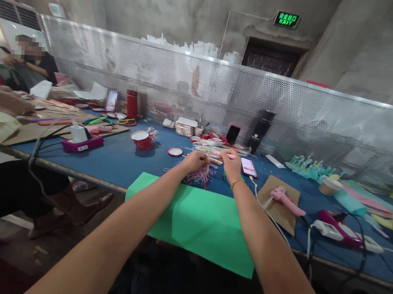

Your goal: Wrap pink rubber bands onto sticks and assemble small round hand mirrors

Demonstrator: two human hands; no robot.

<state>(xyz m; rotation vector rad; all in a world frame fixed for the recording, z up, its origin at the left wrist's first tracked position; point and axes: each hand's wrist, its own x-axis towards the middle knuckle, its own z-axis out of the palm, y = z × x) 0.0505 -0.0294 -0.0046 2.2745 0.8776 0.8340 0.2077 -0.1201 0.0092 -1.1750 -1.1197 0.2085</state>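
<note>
Blue tabletop [116, 155], green sheet [191, 224] at its near edge, tangled cords [194, 178] beyond.
Over the cords, the right hand's grip [232, 164] is closed on a pink pen-like tool [219, 153], pointing leftward toward a pale upright strip [208, 165]; the nearer left hand's grip [195, 161] pinches that strip.

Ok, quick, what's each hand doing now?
Left hand: closed, seemingly on a thin tan strip.
Right hand: closed, holding a slim pink pen-shaped stick.
</note>
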